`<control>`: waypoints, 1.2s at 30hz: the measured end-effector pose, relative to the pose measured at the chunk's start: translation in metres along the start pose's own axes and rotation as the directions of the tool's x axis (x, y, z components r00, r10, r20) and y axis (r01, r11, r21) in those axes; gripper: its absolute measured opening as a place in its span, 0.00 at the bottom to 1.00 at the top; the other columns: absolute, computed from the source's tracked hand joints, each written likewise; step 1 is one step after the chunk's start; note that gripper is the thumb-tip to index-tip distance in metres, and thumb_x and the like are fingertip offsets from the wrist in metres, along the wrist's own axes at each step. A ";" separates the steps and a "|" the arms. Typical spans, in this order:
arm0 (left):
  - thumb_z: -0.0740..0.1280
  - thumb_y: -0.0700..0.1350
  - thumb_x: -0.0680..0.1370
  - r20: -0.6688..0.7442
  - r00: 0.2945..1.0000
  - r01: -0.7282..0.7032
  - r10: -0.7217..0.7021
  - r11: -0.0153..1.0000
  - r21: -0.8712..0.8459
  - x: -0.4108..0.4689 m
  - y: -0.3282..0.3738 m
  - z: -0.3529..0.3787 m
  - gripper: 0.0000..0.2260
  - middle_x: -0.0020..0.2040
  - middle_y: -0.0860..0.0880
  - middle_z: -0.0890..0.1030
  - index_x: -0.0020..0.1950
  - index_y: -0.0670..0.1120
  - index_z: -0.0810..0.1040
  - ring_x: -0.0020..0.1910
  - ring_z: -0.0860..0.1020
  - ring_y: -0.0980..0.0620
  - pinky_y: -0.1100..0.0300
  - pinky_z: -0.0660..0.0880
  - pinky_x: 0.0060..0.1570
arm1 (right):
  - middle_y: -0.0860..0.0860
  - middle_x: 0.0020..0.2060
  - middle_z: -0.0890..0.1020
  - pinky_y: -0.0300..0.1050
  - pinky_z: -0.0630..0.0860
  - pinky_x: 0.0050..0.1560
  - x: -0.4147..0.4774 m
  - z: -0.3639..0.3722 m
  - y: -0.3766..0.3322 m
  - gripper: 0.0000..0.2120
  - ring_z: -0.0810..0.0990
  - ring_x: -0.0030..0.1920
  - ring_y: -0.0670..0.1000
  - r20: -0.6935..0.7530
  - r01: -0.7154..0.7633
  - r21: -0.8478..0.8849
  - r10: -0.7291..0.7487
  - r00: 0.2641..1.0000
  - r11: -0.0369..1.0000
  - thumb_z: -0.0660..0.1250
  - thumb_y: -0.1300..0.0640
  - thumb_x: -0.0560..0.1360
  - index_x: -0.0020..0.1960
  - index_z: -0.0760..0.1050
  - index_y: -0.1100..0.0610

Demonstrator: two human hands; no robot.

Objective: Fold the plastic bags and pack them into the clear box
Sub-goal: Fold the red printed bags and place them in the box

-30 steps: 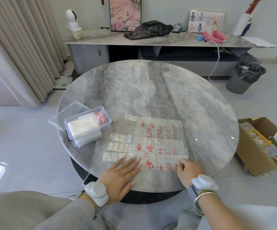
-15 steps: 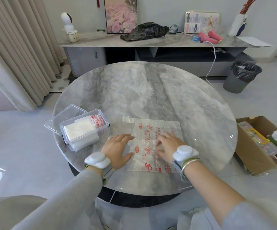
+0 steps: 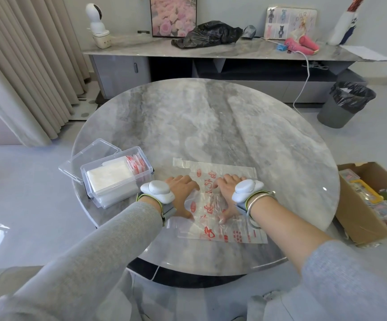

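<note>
On the near half of the round table (image 3: 211,117), 1 plastic bag (image 3: 239,173) lies flat. The left hand (image 3: 182,192) and right hand (image 3: 225,193) press it palm-down, fingers extended. The clear box (image 3: 120,193), lid off, stands just left of the bag.

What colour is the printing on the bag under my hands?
Red print on the plastic bag; head view.

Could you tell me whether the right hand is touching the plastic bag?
Touching. The head view shows the right hand lying spread on the plastic bag, pressing it flat.
</note>
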State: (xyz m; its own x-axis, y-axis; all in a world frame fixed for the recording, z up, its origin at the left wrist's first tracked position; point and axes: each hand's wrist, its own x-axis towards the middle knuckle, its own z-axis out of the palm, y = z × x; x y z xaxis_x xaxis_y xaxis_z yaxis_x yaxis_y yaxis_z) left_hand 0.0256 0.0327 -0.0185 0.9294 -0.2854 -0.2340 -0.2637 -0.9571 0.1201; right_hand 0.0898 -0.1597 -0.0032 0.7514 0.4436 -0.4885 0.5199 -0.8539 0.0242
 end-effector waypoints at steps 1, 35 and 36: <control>0.76 0.64 0.66 0.013 1.000 -0.003 0.003 1.000 0.015 0.003 0.001 -0.001 0.40 0.66 0.52 0.69 0.73 0.53 0.64 0.65 0.69 0.49 0.55 0.66 0.63 | 0.58 0.74 0.57 0.52 0.55 0.71 0.000 -0.002 0.000 0.20 0.56 0.74 0.58 0.034 0.022 0.034 -0.023 0.999 0.999 0.48 0.56 0.83 0.75 0.54 0.56; 0.81 0.51 0.60 -0.294 0.903 -0.235 0.312 0.934 0.269 -0.075 0.029 0.022 0.16 0.43 0.57 0.82 0.46 0.56 0.84 0.42 0.80 0.55 0.62 0.77 0.44 | 0.49 0.61 0.73 0.46 0.72 0.53 -0.104 0.050 -0.003 0.13 0.70 0.63 0.52 -0.262 0.031 -0.129 -0.065 0.963 0.991 0.59 0.60 0.78 0.61 0.70 0.53; 0.81 0.51 0.60 -0.294 0.904 -0.231 0.310 0.934 0.273 -0.077 0.029 0.022 0.16 0.44 0.56 0.83 0.46 0.56 0.84 0.42 0.80 0.54 0.62 0.76 0.44 | 0.49 0.61 0.73 0.46 0.72 0.53 -0.103 0.051 -0.001 0.13 0.70 0.63 0.52 -0.266 0.028 -0.114 -0.058 0.962 0.993 0.59 0.60 0.78 0.61 0.71 0.53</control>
State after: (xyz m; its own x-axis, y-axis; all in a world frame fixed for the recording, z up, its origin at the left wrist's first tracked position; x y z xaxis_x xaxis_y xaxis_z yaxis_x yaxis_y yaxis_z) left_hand -0.0591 0.0257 -0.0181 0.8347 -0.5397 0.1094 -0.5314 -0.8416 -0.0969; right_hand -0.0090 -0.2185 0.0024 0.8011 0.5486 -0.2393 0.5837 -0.8045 0.1096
